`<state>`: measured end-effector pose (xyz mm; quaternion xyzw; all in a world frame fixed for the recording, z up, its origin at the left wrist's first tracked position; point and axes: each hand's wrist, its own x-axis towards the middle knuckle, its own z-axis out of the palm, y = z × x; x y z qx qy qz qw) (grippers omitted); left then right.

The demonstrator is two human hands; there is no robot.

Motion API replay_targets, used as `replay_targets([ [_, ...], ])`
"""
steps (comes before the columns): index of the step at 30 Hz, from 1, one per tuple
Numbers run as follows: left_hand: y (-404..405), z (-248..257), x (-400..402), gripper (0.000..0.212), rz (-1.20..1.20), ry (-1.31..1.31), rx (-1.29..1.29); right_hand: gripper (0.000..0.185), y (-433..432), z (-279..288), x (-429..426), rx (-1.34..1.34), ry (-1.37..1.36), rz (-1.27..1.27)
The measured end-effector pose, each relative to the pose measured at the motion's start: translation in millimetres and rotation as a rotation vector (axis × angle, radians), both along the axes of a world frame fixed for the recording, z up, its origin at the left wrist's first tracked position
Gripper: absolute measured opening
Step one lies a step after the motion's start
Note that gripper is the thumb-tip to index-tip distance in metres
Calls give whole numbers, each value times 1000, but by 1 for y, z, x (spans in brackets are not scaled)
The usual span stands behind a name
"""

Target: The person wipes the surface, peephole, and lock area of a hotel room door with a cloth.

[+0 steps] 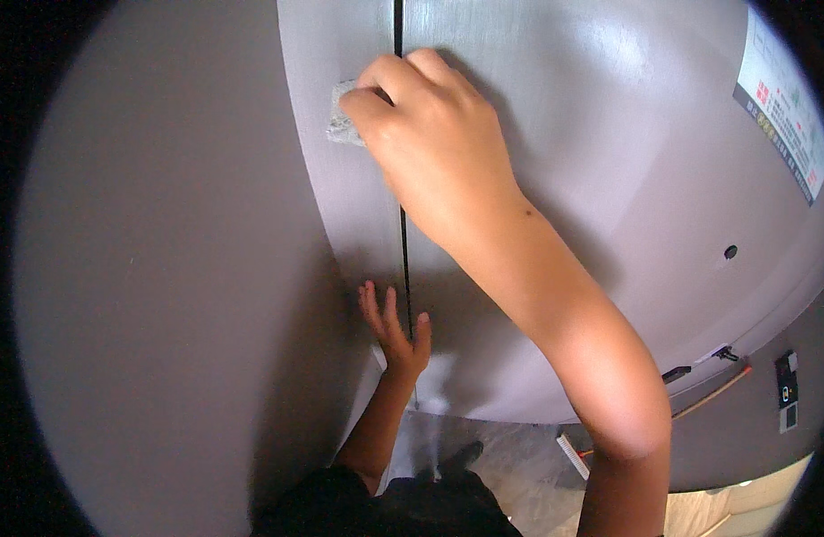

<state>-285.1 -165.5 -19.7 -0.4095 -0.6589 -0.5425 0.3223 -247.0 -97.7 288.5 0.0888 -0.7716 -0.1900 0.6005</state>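
My right hand [438, 127] is closed on a folded light-grey cloth [342, 121], pressing it against a smooth greyish metal-look panel [586, 154]. The cloth shows at the left of the thumb and index finger; the rest is hidden under my hand. A narrow dark vertical gap [404, 255] runs down the panel, passing behind that hand. Lower down, my left hand [395, 332] has its fingers spread beside the gap, holding nothing. Whether its fingers touch the surface I cannot tell.
A plain grey-brown wall [163, 255] rises close on the left. At the right are a printed notice [784, 107], a small round black hole or knob [731, 252] and a black wall plate [786, 382]. A white-bristled brush [573, 456] stands near the grey floor [519, 450].
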Motion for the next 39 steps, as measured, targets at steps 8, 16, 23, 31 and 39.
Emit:
replay_targets([
  [8,8,-9,26,76,-81,-37,-142,7,-3,-76,-2,-104,-35,6],
  [16,-36,-44,69,81,-370,-305,-622,9,-12,-242,7,-203,-341,-29],
  [23,-112,-280,77,51,-230,-602,-872,23,-41,-353,37,-603,-904,57],
  [31,-252,-423,32,35,-978,136,-1721,34,-16,-656,319,-1794,-869,-636],
  [39,-241,-395,31,30,-632,-765,-1263,36,-121,-711,486,-2091,112,-1274],
])
